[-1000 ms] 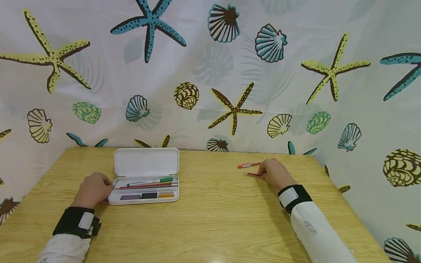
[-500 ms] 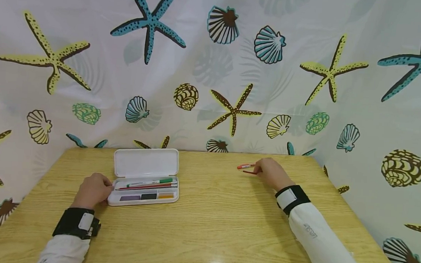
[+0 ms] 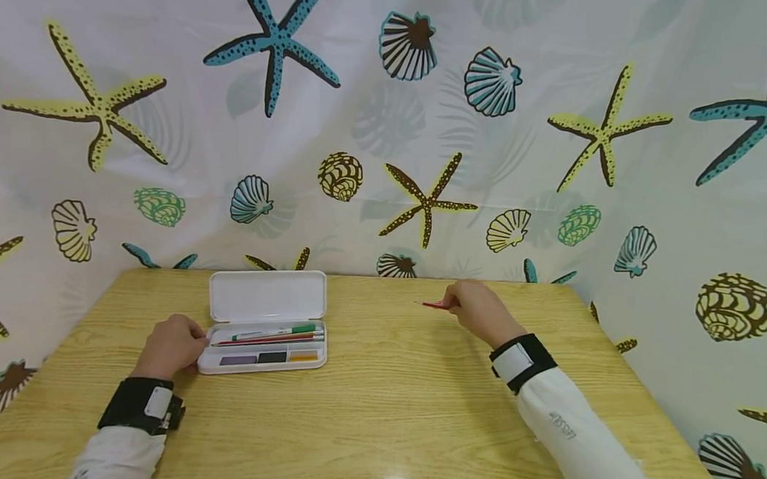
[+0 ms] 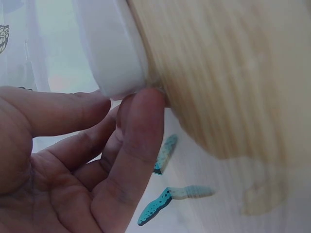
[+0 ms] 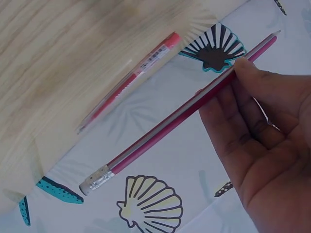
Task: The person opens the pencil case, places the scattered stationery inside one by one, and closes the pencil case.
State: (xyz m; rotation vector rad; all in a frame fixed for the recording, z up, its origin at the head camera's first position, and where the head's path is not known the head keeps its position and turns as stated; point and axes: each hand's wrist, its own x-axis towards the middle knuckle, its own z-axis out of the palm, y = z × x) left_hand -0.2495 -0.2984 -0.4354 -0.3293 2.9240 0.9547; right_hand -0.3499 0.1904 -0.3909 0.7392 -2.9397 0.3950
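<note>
the right hand [image 3: 478, 313] pinches a pencil [image 5: 180, 114] in its fingertips [image 5: 243, 68], lifted off the table [image 3: 399, 409] near the far edge. the pencil is long and thin, red with a silver stripe along its side, a metal ferrule and pale eraser at one end, sharpened at the other. a clear pen [image 5: 129, 80] with a red cap lies on the table just beside it. the left hand [image 3: 169, 345] rests curled against the left end of the white case [image 3: 262, 331], fingers [image 4: 138, 141] touching its rim. the case lies open, lid back, with pens and small coloured blocks inside.
</note>
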